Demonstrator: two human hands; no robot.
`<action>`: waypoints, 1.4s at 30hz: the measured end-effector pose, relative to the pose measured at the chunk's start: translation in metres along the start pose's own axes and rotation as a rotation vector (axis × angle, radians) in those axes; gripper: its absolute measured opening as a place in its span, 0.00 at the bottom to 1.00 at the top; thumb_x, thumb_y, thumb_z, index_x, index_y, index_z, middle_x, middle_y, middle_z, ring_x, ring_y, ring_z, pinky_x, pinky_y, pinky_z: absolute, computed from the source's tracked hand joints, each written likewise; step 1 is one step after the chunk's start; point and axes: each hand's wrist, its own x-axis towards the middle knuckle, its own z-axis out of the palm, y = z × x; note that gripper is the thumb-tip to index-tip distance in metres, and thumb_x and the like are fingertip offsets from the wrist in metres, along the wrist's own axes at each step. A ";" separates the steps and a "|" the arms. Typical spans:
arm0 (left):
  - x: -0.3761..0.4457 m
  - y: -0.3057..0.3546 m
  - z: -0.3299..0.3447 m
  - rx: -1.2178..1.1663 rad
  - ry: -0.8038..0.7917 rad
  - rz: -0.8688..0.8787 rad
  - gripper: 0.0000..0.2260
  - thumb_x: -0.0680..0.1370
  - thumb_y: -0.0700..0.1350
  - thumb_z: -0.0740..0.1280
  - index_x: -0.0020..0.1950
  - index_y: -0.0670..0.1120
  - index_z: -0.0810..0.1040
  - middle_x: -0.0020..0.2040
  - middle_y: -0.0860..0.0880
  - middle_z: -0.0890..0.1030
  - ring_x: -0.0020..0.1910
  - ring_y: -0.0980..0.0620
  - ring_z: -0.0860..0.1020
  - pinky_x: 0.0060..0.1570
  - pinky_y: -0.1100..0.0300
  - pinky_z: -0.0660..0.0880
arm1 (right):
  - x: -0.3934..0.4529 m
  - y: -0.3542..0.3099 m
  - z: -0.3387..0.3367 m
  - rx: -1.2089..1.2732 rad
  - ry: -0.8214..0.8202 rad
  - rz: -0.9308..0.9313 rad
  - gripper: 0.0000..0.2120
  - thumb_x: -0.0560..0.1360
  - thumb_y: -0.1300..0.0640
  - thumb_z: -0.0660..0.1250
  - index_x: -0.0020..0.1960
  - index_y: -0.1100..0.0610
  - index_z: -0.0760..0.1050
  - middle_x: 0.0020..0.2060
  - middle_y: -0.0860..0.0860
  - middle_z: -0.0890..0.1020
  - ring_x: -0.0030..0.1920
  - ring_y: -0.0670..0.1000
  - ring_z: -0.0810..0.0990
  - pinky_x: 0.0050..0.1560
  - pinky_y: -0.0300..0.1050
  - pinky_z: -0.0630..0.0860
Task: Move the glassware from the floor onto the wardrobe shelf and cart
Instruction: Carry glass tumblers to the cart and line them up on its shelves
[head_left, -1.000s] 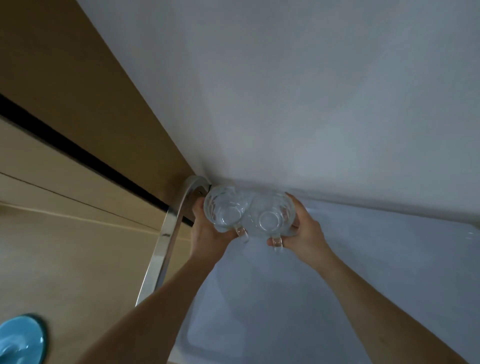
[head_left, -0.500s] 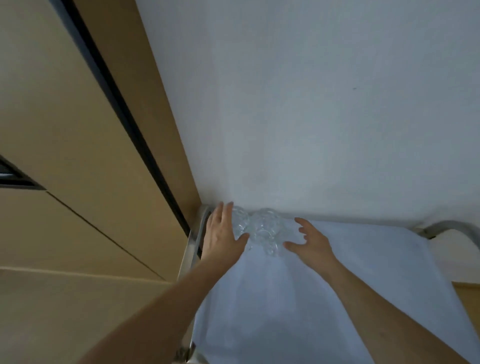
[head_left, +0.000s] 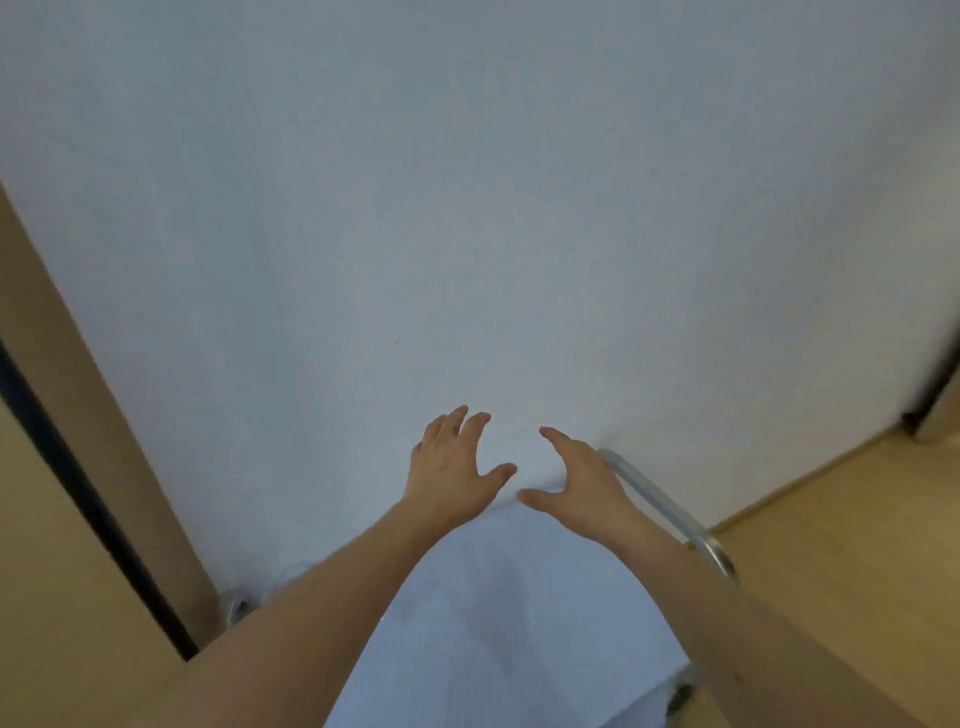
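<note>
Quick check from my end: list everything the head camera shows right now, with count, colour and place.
Cart top: one, covered in pale blue-white cloth, bottom centre.
Cart handle: one, silver metal, right edge of the cart.
Glassware: a clear piece barely visible, cart's left corner by the left forearm; count unclear.
Wall: white, behind the cart.
Wardrobe panel: tan with a dark strip, left.
Floor: light wood, right.
Left hand: open, above the cloth.
Right hand: open, beside it.

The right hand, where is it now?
In the head view the right hand is open above the white cloth on the cart, beside its metal rail, close to the left hand.
</note>
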 end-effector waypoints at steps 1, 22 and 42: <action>0.006 0.022 0.003 0.000 -0.004 0.049 0.34 0.77 0.63 0.66 0.79 0.53 0.61 0.81 0.48 0.58 0.79 0.46 0.55 0.76 0.45 0.59 | -0.007 0.010 -0.019 -0.015 0.039 0.011 0.44 0.71 0.40 0.74 0.80 0.44 0.56 0.76 0.48 0.65 0.76 0.52 0.62 0.74 0.52 0.64; 0.046 0.559 0.207 -0.137 -0.198 0.760 0.33 0.78 0.64 0.64 0.79 0.53 0.61 0.80 0.47 0.60 0.79 0.46 0.56 0.75 0.46 0.60 | -0.214 0.351 -0.409 -0.279 0.530 0.477 0.46 0.71 0.42 0.75 0.80 0.46 0.54 0.77 0.50 0.64 0.75 0.55 0.62 0.73 0.51 0.64; 0.164 0.862 0.416 -0.288 -0.490 1.134 0.33 0.77 0.63 0.67 0.78 0.53 0.63 0.79 0.47 0.63 0.77 0.46 0.59 0.74 0.48 0.62 | -0.220 0.567 -0.585 -0.308 0.796 0.933 0.38 0.74 0.45 0.73 0.78 0.45 0.59 0.76 0.46 0.65 0.74 0.52 0.65 0.71 0.49 0.67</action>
